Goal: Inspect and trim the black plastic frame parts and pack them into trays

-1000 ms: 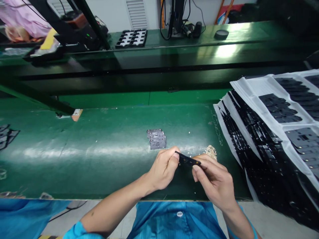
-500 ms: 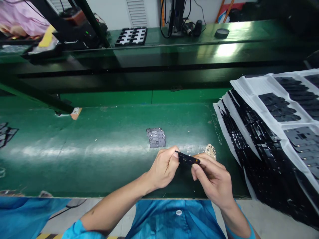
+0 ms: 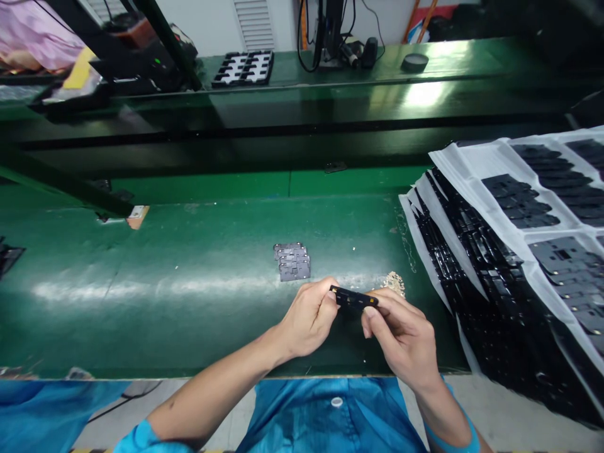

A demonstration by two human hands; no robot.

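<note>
A small flat black part is held above the green belt, near its front edge. My left hand pinches its left end. My right hand pinches its right end, where a small orange spot shows. Both hands are closed on the part. Just behind them lies a short stack of grey parts on the belt. A little heap of pale crumbs lies right of the held part.
Layered white sheets with rows of black parts fill the right side. A black tray, a cabled stand and a round black disc stand on the far shelf. Dark machinery is at the back left.
The held part has tipped slightly, from slanting to nearly level, and both hands have shifted a little up in the view. The stack of grey parts has not moved.
</note>
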